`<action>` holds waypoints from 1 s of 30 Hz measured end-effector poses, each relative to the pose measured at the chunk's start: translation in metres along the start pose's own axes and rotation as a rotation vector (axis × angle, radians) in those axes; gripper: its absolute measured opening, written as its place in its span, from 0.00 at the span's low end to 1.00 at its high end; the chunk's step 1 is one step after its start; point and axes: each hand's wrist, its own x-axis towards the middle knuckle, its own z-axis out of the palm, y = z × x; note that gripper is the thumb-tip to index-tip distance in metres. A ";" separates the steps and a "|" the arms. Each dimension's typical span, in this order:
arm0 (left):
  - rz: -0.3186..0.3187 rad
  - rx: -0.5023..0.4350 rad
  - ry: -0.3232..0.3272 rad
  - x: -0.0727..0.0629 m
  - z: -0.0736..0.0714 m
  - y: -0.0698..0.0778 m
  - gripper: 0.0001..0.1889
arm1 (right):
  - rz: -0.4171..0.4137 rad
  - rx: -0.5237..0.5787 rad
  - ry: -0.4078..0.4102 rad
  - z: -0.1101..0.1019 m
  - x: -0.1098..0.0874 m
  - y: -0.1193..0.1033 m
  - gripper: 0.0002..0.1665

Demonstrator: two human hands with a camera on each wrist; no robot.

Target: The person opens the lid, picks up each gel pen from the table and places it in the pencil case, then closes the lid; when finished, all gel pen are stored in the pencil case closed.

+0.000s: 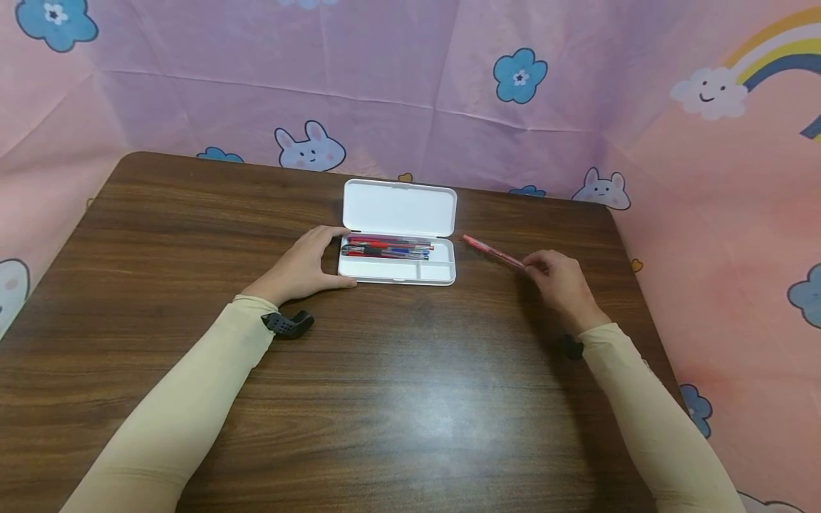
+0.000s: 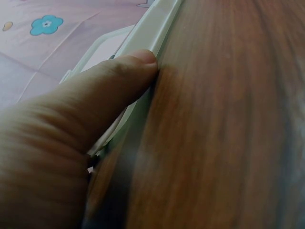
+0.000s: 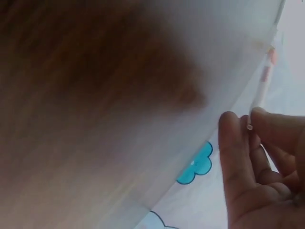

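Observation:
A white pencil case lies on the table with its lid raised toward the back. Several pens with red, blue and black parts lie side by side in its rear compartment. My left hand holds the case by its left end, fingers at the back corner and thumb along the front edge. In the left wrist view the thumb presses on the case's side wall. To the right of the case, my right hand pinches a red pen by its near end, its other end pointing toward the case.
The brown wooden table runs back to a pink and purple cloth printed with flowers and rabbits. The same kind of cloth hangs along the right side. The case's front compartment has a small divider.

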 end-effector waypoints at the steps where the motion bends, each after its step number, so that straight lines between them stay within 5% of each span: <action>1: 0.000 0.000 -0.001 0.000 0.000 0.000 0.55 | 0.003 0.016 0.017 -0.001 0.000 0.000 0.07; 5: 0.004 0.000 0.000 0.000 0.000 -0.001 0.55 | -0.010 0.079 0.081 -0.008 0.000 -0.005 0.07; 11: 0.006 0.002 0.001 -0.001 -0.001 0.000 0.55 | -0.169 0.129 0.119 -0.001 0.010 -0.035 0.07; 19: 0.007 -0.005 0.001 -0.001 -0.001 0.003 0.55 | -0.347 0.169 0.048 0.037 0.032 -0.085 0.07; 30: 0.011 -0.001 0.001 -0.001 -0.001 0.002 0.54 | -0.389 0.161 -0.051 0.067 0.052 -0.116 0.07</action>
